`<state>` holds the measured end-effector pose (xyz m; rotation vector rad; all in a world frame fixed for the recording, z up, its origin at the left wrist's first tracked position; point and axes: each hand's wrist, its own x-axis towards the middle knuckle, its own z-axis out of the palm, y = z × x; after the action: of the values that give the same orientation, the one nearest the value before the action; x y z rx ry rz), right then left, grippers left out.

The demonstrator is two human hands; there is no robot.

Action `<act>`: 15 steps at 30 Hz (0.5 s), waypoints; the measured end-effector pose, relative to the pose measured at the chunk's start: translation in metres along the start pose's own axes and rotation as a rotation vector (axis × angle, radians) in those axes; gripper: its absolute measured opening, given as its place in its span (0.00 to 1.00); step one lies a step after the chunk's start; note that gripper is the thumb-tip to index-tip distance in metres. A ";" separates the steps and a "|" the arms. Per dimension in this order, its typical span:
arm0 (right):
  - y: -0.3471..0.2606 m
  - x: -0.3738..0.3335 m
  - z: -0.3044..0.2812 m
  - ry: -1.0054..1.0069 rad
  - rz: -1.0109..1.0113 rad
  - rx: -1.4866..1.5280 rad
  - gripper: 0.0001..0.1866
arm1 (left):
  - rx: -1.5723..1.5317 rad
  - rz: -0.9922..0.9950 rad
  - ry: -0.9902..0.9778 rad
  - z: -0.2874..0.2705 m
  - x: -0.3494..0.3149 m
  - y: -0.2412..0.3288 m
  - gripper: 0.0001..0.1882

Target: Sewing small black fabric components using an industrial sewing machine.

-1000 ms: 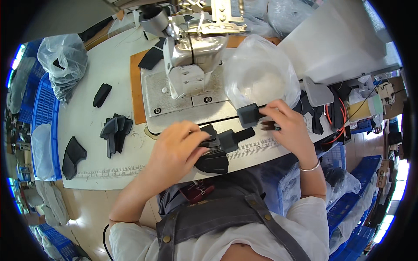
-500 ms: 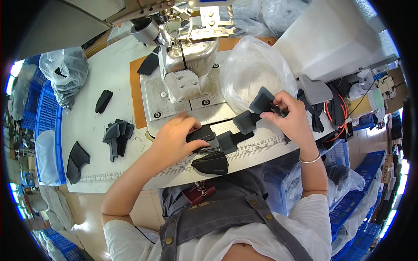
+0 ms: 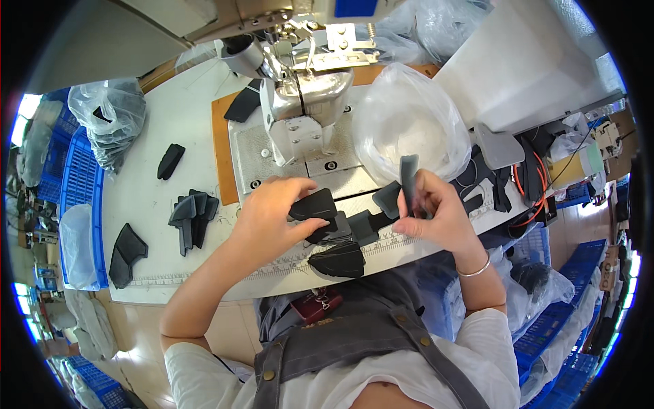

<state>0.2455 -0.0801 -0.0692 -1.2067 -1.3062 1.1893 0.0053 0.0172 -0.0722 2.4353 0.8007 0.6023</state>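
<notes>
Black panel, in front of the sewing machine's metal plate, with its left part between thumb and fingers of the left hand. Left grip narrow, holding the panel over a small grey stack; whether lifted or resting on that stack, cannot tell. Grey piece, upright and nearly edge-on, pinched in the right hand; right grip narrow, thumb and fingers near the lower end.

Just left of the upright piece, a second grey piece, partly covered by it; touching or apart, cannot tell. Between the hands, a third grey piece beside the small stack, with a black strip at its right. Nearer the body, a pile of black pieces close to the front edge of the white tabletop, beside a printed measuring scale.

Beyond the hands, the sewing machine with its metal plate; immediately to its right, a clear plastic bag. Left of the left hand, well apart from it, a fanned group of dark pieces, a single black piece farther back and an angled black piece near the front edge. Along the left side of the tabletop, a blue crate, with a filled plastic bag by its far end. At far right, an orange cable beside dark strips.
</notes>
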 end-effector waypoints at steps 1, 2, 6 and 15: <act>0.009 0.001 -0.002 -0.053 -0.109 -0.095 0.15 | 0.060 0.088 0.046 -0.004 0.000 0.004 0.20; 0.008 0.002 0.002 -0.053 -0.118 -0.094 0.15 | 0.068 0.091 0.049 -0.009 0.001 0.008 0.20; 0.000 0.007 0.022 -0.053 -0.129 -0.204 0.12 | -0.142 -0.054 -0.002 -0.020 -0.001 0.013 0.14; -0.011 0.006 0.040 0.025 -0.128 -0.057 0.21 | -0.980 -0.493 -0.086 -0.033 0.003 0.019 0.05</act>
<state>0.2049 -0.0759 -0.0605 -1.1565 -1.3857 1.0483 -0.0026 0.0163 -0.0345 1.3078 0.7754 0.5142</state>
